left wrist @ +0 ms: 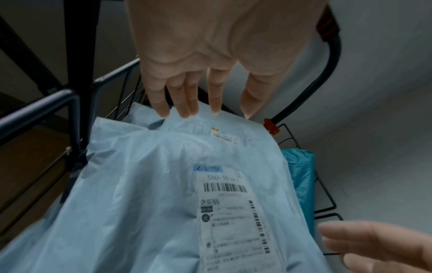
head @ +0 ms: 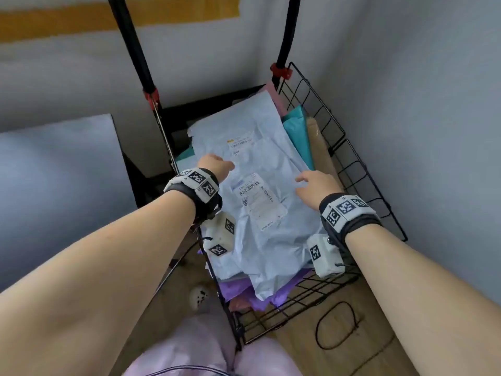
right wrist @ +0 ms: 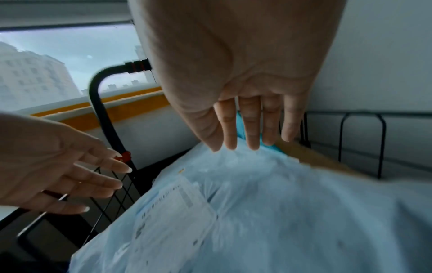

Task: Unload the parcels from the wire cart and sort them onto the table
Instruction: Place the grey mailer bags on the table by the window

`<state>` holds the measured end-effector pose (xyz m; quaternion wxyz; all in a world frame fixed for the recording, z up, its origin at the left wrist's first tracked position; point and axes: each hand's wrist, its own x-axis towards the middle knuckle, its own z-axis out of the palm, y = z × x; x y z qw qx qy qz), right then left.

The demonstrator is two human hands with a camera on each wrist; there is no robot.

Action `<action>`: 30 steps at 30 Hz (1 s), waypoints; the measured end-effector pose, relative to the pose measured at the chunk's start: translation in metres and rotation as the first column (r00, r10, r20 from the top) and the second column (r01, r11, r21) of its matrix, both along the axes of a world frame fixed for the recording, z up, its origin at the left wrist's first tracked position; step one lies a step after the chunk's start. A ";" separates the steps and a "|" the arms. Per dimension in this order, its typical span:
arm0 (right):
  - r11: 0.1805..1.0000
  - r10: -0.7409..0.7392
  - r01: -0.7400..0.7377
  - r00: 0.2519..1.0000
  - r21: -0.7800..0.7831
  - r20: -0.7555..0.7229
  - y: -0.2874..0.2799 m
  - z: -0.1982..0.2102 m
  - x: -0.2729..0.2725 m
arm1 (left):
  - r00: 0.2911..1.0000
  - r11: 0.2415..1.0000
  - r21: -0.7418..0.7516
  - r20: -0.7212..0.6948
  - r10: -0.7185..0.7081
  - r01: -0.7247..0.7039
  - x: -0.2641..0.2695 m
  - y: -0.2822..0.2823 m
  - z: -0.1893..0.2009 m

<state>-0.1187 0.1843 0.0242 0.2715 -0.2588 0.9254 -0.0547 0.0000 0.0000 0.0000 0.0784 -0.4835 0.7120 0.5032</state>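
Right now both your grips are spread and holding nothing. Your left hand [head: 215, 165] hovers with straight fingers [left wrist: 187, 103] at the far edge of the top pale blue parcel [head: 260, 185], and your right hand [head: 315, 187] is flat just above its right side. That parcel lies directly beneath both grips, topmost on the pile in the wire cart [head: 352, 169], with a teal parcel [head: 298, 131] past your right fingertips and purple ones [head: 238, 290] below, nearer your wrists. Expect it to be light, limp and slick: a crinkled poly bag that will sag and slide. Judging by that, pinch opposite edges, or slip fingers under the far edge, rather than pressing the labelled middle [left wrist: 233, 212].
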 end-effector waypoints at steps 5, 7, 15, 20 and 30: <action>0.994 -0.053 0.040 0.990 0.102 0.131 -0.009 -0.022 -0.006 | 0.993 0.996 0.051 0.099 0.065 -0.070 0.006 -0.010 -0.019; 0.992 -0.045 0.028 0.990 0.127 0.134 -0.014 -0.026 -0.012 | 0.988 0.993 0.058 0.128 0.090 -0.098 0.011 -0.012 -0.024; 0.990 0.023 -0.041 0.992 0.138 0.125 -0.031 -0.033 -0.027 | 0.952 0.941 0.184 0.173 0.252 -0.282 0.015 -0.004 -0.026; 0.983 0.021 -0.050 0.987 0.176 0.159 -0.016 -0.040 -0.043 | 0.907 0.902 0.191 0.254 0.335 -0.387 0.015 0.013 -0.036; 0.920 -0.264 0.380 0.780 -0.095 0.567 0.005 -0.032 -0.051 | 0.880 0.873 0.186 0.257 0.400 -0.452 0.007 0.038 -0.034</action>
